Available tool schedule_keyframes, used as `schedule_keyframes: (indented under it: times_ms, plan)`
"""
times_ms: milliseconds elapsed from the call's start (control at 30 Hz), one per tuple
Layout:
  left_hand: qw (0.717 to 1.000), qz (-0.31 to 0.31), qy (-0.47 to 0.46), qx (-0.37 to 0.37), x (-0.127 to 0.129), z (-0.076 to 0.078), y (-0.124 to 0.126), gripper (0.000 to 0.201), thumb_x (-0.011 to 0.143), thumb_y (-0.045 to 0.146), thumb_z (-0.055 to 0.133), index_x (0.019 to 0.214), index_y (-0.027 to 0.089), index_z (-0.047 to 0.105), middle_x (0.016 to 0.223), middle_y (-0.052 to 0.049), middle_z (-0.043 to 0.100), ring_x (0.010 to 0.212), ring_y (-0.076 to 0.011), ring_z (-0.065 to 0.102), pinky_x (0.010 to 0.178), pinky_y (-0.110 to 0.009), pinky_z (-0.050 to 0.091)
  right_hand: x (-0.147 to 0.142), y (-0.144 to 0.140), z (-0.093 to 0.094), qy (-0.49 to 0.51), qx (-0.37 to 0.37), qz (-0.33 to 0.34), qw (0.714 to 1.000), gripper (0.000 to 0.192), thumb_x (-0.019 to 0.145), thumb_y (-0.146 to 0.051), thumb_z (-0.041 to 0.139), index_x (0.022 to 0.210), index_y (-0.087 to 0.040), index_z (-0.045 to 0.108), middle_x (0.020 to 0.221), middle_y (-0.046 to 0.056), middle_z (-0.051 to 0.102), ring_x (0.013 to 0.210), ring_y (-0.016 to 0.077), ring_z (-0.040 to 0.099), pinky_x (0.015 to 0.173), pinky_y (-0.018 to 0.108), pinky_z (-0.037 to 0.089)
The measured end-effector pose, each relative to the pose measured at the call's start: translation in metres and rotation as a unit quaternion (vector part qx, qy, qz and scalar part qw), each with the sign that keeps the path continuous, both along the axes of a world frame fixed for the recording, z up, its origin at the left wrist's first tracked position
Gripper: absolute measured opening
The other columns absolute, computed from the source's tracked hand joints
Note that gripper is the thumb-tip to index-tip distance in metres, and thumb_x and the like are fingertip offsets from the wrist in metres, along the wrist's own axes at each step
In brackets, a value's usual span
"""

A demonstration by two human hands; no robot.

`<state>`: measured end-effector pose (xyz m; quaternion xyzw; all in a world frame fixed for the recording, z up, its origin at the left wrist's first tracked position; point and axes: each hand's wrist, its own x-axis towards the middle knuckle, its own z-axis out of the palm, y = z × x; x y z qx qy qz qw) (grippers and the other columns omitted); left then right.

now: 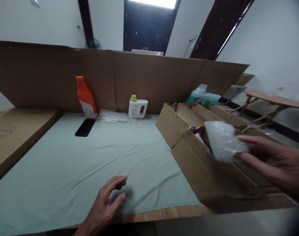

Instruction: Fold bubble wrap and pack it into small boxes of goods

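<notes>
Above the cardboard box (189, 164) on the right, my right hand (269, 157) grips a bubble-wrapped bundle (222, 139) between thumb and fingers. The wrap is cloudy, so what lies inside does not show. Something red and white is partly visible in the box behind the bundle. My left hand (106, 201) hovers over or rests on the pale green cloth (110, 150) near the front edge, fingers curved and apart from the thumb, with nothing in it.
A black phone (85, 127), an orange bottle (86, 98), clear plastic sheets (112, 116) and a white bottle (137, 107) line the back. Behind them stands a cardboard panel (95, 72). A green detergent bottle (203, 95) sits beyond the box. A flat carton (21, 131) lies left.
</notes>
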<state>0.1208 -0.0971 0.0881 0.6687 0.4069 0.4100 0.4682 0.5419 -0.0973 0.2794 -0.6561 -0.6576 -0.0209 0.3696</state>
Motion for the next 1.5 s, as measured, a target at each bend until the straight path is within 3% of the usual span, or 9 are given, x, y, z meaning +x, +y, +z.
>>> schedule_keyframes:
  times_ms: [133,233,433,633,900,1133,1300,1400,1500]
  plan:
    - [0.948,-0.092,-0.237,-0.190,0.053,0.029,0.007,0.101,0.073,0.066,0.076,0.155,0.028,0.031,0.150,-0.018,0.050,0.126,-0.0348,0.060,0.088,-0.044,0.061,-0.106,-0.010,-0.017,-0.140,-0.135,0.218,0.957,0.036,0.085,-0.021,0.055,0.116,-0.028,0.072,0.087,0.003,0.078,0.071,0.0213,0.070,0.065,0.032,0.054]
    - [0.901,-0.082,-0.288,-0.313,0.071,0.036,0.018,0.074,0.074,0.059,0.077,0.132,0.018,0.057,0.121,-0.016,0.069,0.099,-0.0272,0.070,0.075,-0.035,0.060,-0.140,0.003,-0.025,-0.135,-0.218,0.332,0.908,0.052,0.085,-0.021,0.065,0.136,-0.029,0.062,0.097,0.002,0.078,0.085,0.0201,0.071,0.077,0.030,0.055]
    - [0.912,0.121,-0.257,-0.296,0.033,0.067,0.143,0.053,0.061,0.037,0.089,0.097,0.008,0.064,0.084,-0.008,0.067,0.064,-0.0141,0.061,0.055,-0.023,0.051,-0.035,0.101,0.023,-0.112,-0.172,0.089,0.975,0.028,0.091,-0.033,0.060,0.112,-0.019,0.073,0.091,0.004,0.076,0.077,0.0214,0.070,0.072,0.034,0.054]
    - [0.913,0.193,-0.244,-0.263,0.013,0.089,0.266,0.065,0.085,0.045,0.068,0.137,0.016,0.041,0.126,-0.018,0.053,0.097,-0.0235,0.066,0.083,-0.040,0.059,0.025,0.209,0.017,-0.159,-0.278,0.029,0.947,0.032,0.089,-0.023,0.054,0.110,-0.005,0.072,0.093,0.006,0.075,0.081,0.0171,0.070,0.081,0.029,0.048]
    - [0.945,0.130,-0.142,-0.263,0.034,0.031,0.197,0.053,0.066,0.026,0.082,0.114,0.010,0.064,0.119,-0.015,0.064,0.090,-0.0223,0.070,0.071,-0.031,0.056,0.012,0.240,-0.018,-0.188,-0.341,0.006,0.921,0.010,0.069,-0.006,0.071,0.072,-0.016,0.071,0.061,0.000,0.066,0.064,0.0193,0.064,0.069,0.031,0.046]
    - [0.986,-0.013,-0.108,-0.127,0.064,0.094,0.166,0.066,0.076,0.037,0.080,0.134,0.020,0.056,0.126,-0.014,0.066,0.100,-0.0231,0.069,0.076,-0.032,0.056,-0.037,0.195,0.058,-0.234,-0.133,-0.039,0.962,0.020,0.089,-0.024,0.055,0.091,-0.016,0.072,0.076,0.009,0.068,0.070,0.0258,0.061,0.064,0.035,0.039]
    - [0.933,-0.043,-0.311,-0.174,0.104,0.128,0.162,0.056,0.075,0.043,0.077,0.121,0.017,0.060,0.103,-0.010,0.070,0.077,-0.0215,0.070,0.048,-0.025,0.052,-0.117,0.155,0.054,-0.292,-0.154,0.288,0.899,0.014,0.084,-0.018,0.067,0.096,-0.023,0.072,0.093,0.003,0.072,0.085,0.0194,0.064,0.077,0.031,0.045]
    - [0.928,0.024,-0.342,-0.149,0.107,0.122,0.191,0.022,0.074,0.032,0.072,0.084,0.013,0.064,0.076,-0.002,0.064,0.062,-0.0118,0.060,0.051,-0.020,0.052,-0.100,0.149,0.048,-0.184,-0.111,0.394,0.894,0.030,0.087,-0.027,0.068,0.117,-0.024,0.067,0.117,0.007,0.067,0.103,0.0202,0.063,0.090,0.034,0.048]
    - [0.935,0.095,-0.326,-0.104,0.092,0.112,0.249,0.009,0.076,0.023,0.062,0.077,0.017,0.056,0.073,0.000,0.058,0.062,-0.0102,0.058,0.055,-0.018,0.052,-0.028,0.130,0.058,-0.044,-0.073,0.222,0.971,0.034,0.091,-0.038,0.062,0.119,-0.018,0.066,0.112,0.008,0.070,0.095,0.0195,0.063,0.087,0.034,0.050]
